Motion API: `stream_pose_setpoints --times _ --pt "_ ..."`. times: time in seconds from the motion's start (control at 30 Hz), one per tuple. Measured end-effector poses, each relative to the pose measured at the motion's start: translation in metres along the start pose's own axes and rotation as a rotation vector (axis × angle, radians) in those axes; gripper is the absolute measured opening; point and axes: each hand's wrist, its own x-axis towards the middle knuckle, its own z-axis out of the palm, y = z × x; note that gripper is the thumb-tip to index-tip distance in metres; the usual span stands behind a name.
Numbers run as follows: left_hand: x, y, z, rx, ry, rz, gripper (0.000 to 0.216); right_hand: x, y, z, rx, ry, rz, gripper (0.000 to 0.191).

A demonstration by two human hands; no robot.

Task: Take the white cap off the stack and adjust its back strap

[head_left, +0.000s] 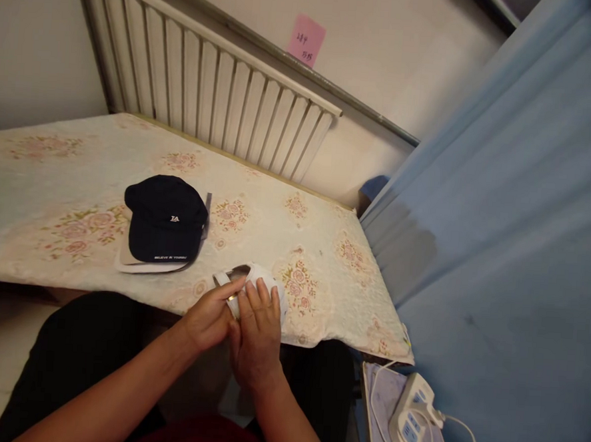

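Observation:
A white cap (279, 288) is at the near edge of the floral-covered surface, its back opening and strap with a small metal buckle turned to the left. My left hand (213, 315) grips the strap side, thumb stretched over the band and its other fingers hidden underneath. Flat across the cap's side lies my right hand (258, 332), fingers extended and slightly apart. To the left rests a dark navy cap (168, 216) with white lettering on its front and brim. A pale brim (127, 263) shows from under it.
The padded floral cover (255, 228) spreads in front of me. Behind it stands a white radiator (208, 82), with a pink note (306, 40) on the wall. A blue curtain (500, 227) hangs at right. Below it, a small table (384, 413) bears a power strip (412, 418) with cables.

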Motion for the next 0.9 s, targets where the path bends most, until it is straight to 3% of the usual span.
stream_pose_setpoints --times 0.13,0.27,0.33,0.47,0.57,0.73,0.9 --pt "0.003 -0.004 -0.001 0.059 -0.033 0.151 0.018 -0.003 0.014 0.003 0.02 0.047 0.042 0.047" --pt "0.001 -0.004 -0.001 0.099 -0.149 0.147 0.034 -0.004 0.026 0.001 0.056 0.102 0.201 0.044" --pt "-0.002 -0.003 0.001 0.116 -0.144 0.13 0.049 -0.004 0.026 -0.002 0.057 0.119 0.239 0.044" --pt "-0.01 -0.002 0.007 0.174 -0.018 0.109 0.075 0.0 0.014 -0.007 0.051 0.072 0.076 0.05" --pt "-0.014 -0.001 0.008 0.228 -0.003 0.09 0.082 0.002 0.007 -0.008 0.039 0.028 0.008 0.055" --pt "-0.013 0.005 0.008 0.242 -0.089 0.112 0.087 0.006 0.014 -0.01 0.055 0.063 0.08 0.054" --pt "-0.011 0.012 0.024 0.252 -0.157 0.186 0.088 0.017 0.022 -0.019 0.086 0.147 0.137 0.051"
